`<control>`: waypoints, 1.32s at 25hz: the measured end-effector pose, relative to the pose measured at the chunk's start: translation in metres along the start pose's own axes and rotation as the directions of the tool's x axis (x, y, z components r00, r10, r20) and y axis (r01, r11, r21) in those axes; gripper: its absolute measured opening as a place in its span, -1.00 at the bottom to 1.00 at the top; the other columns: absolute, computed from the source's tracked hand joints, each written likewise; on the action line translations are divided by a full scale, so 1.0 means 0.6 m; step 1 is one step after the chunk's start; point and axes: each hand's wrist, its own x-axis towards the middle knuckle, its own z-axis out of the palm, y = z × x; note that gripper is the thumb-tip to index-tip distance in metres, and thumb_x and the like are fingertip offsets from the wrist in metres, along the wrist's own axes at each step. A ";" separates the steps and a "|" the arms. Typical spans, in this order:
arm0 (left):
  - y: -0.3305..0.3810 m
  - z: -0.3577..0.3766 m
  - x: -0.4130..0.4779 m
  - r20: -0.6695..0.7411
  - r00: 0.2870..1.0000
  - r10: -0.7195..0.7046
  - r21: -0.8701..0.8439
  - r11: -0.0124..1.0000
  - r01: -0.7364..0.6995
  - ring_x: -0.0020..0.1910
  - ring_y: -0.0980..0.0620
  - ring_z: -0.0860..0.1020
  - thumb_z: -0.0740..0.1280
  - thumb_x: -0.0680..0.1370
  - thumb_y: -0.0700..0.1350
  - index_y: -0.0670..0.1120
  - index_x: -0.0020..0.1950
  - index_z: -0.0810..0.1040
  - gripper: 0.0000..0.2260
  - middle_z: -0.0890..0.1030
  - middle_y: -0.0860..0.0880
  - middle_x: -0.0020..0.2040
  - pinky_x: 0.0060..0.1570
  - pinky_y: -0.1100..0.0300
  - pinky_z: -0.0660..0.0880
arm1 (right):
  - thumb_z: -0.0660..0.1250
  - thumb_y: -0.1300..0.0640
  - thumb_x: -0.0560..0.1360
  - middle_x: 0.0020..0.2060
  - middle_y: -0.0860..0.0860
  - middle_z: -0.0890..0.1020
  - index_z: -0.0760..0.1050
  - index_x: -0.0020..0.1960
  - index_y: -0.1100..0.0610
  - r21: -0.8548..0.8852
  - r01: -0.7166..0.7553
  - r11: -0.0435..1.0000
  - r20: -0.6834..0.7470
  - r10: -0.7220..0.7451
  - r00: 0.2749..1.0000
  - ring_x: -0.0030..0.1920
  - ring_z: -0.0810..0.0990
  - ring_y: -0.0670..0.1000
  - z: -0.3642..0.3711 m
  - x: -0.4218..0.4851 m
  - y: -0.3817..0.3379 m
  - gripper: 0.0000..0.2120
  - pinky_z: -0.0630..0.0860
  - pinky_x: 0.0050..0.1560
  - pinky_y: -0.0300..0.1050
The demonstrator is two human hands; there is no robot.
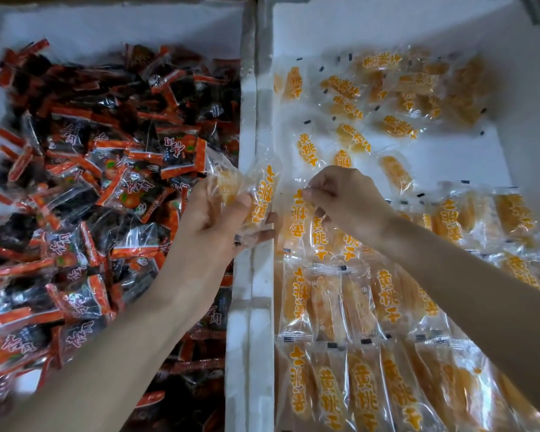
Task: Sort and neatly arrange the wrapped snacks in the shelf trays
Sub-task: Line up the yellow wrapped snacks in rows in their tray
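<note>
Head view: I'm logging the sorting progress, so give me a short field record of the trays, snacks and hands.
left tray: red-black packs in a loose heap
right tray: yellow packs, neat rows near, scattered far
left hand: holds a few yellow packs over the divider
right hand: pinches a yellow pack's wrapper in the right tray

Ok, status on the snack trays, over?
Left grip holds yellow packets over the divider. Right grip pinches one wrapper in the right tray. Back packets loose. Nothing blocking.
</note>
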 end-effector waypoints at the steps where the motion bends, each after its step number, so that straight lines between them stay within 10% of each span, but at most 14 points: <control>1: -0.002 0.002 -0.001 0.000 1.000 -0.010 -0.014 1.000 0.010 -0.09 -0.12 0.67 0.20 0.59 -0.21 -0.18 0.22 0.39 -0.79 0.62 -0.06 -0.01 -0.10 0.08 0.62 | 0.33 0.19 0.51 -0.28 0.14 0.61 0.43 -0.18 0.11 -0.009 -0.007 1.000 0.018 0.007 1.000 -0.33 0.58 0.04 0.003 -0.001 0.002 -0.89 0.59 -0.20 -0.04; 6: -0.013 0.015 -0.013 0.030 0.997 -0.064 -0.089 0.994 0.067 -0.08 -0.16 0.67 0.21 0.59 -0.20 -0.14 0.20 0.43 -0.81 0.65 -0.04 -0.03 -0.14 0.04 0.63 | 0.32 0.20 0.52 0.13 0.03 0.44 0.36 0.24 0.10 -0.212 0.128 0.969 -0.072 -0.146 0.987 -0.10 0.57 -0.01 0.011 -0.019 -0.010 -0.68 0.47 -0.03 -0.17; 13: -0.001 0.020 -0.013 0.088 0.993 -0.076 0.114 0.991 0.066 -0.27 -0.03 0.66 0.29 0.52 -0.11 -0.09 0.22 0.45 -0.72 0.66 -0.03 -0.01 -0.34 0.19 0.58 | 0.38 0.29 0.43 0.03 -0.01 0.61 0.50 0.08 0.04 0.278 0.049 0.959 0.250 -0.121 0.961 -0.08 0.61 -0.14 -0.051 -0.084 -0.051 -0.72 0.50 -0.06 -0.35; 18: -0.008 0.042 -0.026 0.158 0.986 -0.060 0.223 0.974 0.024 -0.24 0.01 0.65 0.37 0.46 -0.10 -0.03 0.21 0.43 -0.67 0.64 -0.01 -0.02 -0.32 0.16 0.59 | 0.44 0.20 0.37 -0.13 0.22 0.61 0.52 -0.20 0.04 0.130 0.090 0.987 0.195 -0.115 0.974 -0.17 0.58 0.01 -0.079 -0.082 -0.030 -0.88 0.49 -0.08 -0.14; 25: -0.015 0.054 -0.020 0.245 0.965 0.092 0.543 0.812 -0.215 -0.11 0.30 0.60 0.44 0.41 -0.04 0.14 0.12 0.40 -0.64 0.60 0.17 -0.02 -0.20 0.45 0.47 | 0.36 -0.22 0.21 -0.34 -0.30 0.52 0.43 -0.19 -0.21 -0.398 0.275 0.876 0.289 -0.165 0.943 -0.16 0.50 -0.28 -0.074 -0.123 -0.040 -0.77 0.38 -0.18 -0.38; 33: -0.007 0.040 -0.016 0.069 0.994 0.084 0.415 0.904 -0.105 -0.30 0.17 0.57 0.26 0.56 -0.06 0.03 -0.11 0.40 -0.93 0.56 0.17 -0.29 -0.27 0.19 0.54 | 0.35 0.02 0.48 -0.27 0.02 0.66 0.48 -0.08 0.15 -0.151 -0.114 0.982 -0.070 0.104 0.992 -0.23 0.62 0.01 -0.067 -0.060 0.016 -0.81 0.57 -0.09 -0.02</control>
